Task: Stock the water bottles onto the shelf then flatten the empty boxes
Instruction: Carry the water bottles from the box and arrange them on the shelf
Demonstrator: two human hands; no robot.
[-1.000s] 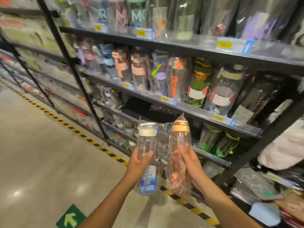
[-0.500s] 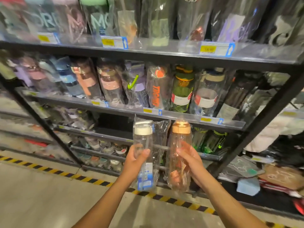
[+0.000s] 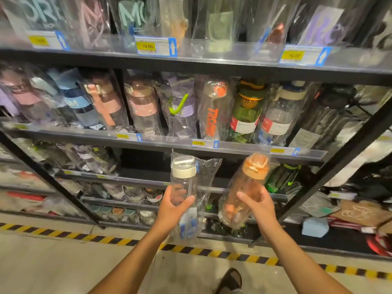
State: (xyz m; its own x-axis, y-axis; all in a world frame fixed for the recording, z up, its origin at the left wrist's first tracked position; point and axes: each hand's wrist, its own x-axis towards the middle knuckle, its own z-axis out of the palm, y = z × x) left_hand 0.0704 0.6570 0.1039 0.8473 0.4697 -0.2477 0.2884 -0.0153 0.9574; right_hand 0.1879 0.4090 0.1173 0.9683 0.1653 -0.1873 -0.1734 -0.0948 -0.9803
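Two clamped: left grip round white-capped clear plastic bottle, right grip round orange-capped tinted plastic bottle. Drew apart since; neared black metal shelf beyond grips, seemingly ready for stocking.

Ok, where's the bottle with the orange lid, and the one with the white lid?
orange-lid bottle (image 3: 246,184), head view, on its orange see-through body.
white-lid bottle (image 3: 183,184), head view, on its clear body under the lid.
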